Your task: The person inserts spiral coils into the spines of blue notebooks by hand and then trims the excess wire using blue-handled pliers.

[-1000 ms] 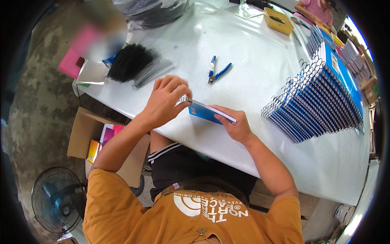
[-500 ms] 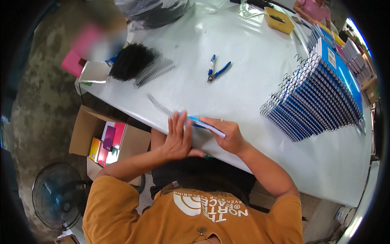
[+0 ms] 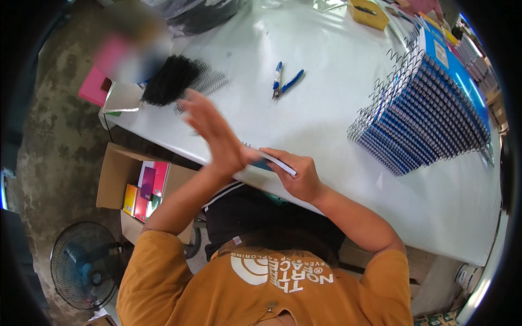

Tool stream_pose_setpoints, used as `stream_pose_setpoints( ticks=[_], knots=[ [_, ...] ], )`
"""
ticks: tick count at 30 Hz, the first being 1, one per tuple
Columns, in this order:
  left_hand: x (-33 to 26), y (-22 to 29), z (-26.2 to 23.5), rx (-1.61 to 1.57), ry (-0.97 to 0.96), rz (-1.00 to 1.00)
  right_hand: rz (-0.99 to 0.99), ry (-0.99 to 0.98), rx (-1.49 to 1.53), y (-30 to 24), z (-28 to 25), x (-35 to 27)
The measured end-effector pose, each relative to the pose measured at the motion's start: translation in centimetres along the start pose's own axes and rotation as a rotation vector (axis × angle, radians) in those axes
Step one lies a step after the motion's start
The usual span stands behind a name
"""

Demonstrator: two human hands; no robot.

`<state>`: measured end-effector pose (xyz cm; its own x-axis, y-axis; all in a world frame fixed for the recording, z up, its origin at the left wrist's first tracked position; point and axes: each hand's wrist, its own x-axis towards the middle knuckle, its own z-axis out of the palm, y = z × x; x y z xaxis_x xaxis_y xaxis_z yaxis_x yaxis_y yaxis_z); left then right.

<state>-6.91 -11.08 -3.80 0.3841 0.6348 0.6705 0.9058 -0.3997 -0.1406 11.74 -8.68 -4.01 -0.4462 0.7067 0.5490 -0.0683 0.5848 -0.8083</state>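
At the table's near edge, my right hand (image 3: 299,175) grips a thin notebook (image 3: 280,163) with a blue cover and white page edges. My left hand (image 3: 215,138) is raised at the notebook's left end, its fingers stretched out and blurred by motion. The heel of this hand and the thumb side are close to the notebook; whether they touch it I cannot tell. A bit of coil shows at the notebook's far edge, and the rest is hidden behind my left hand. Beyond lies a heap of black spiral coils (image 3: 173,80). Blue-handled cutting pliers (image 3: 285,81) rest on the table, opened.
A tall stack of blue spiral-bound notebooks (image 3: 424,108) stands at the right. At the back is a yellow tub (image 3: 368,14) of small dark bits, with another person beyond. A cardboard box (image 3: 117,176) of colourful notebooks and a fan (image 3: 84,266) are at the left.
My left hand has swung up and to the left, its fingers spreading away from the notebook. The black coil that stuck out leftward is now mostly hidden. My right hand keeps its hold.
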Motion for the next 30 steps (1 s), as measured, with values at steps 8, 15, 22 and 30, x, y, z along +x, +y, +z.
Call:
stream_pose_setpoints(
  ticks=[8,15,22,30],
  knots=[
    [3.4,0.2,0.3,-0.057,0.247,-0.307,0.012,0.002,0.031,0.2,0.1,-0.4],
    [2.9,1.9,-1.5,-0.143,0.120,-0.070,0.208,0.039,0.114,0.2,-0.6,0.2],
    [6.2,0.3,0.3,-0.071,0.322,-0.005,0.210,-0.041,0.240,1.3,-0.1,0.3],
    [-4.1,3.5,-0.7,-0.180,-0.125,0.499,0.095,-0.040,0.036,1.2,-0.5,0.3]
  ],
)
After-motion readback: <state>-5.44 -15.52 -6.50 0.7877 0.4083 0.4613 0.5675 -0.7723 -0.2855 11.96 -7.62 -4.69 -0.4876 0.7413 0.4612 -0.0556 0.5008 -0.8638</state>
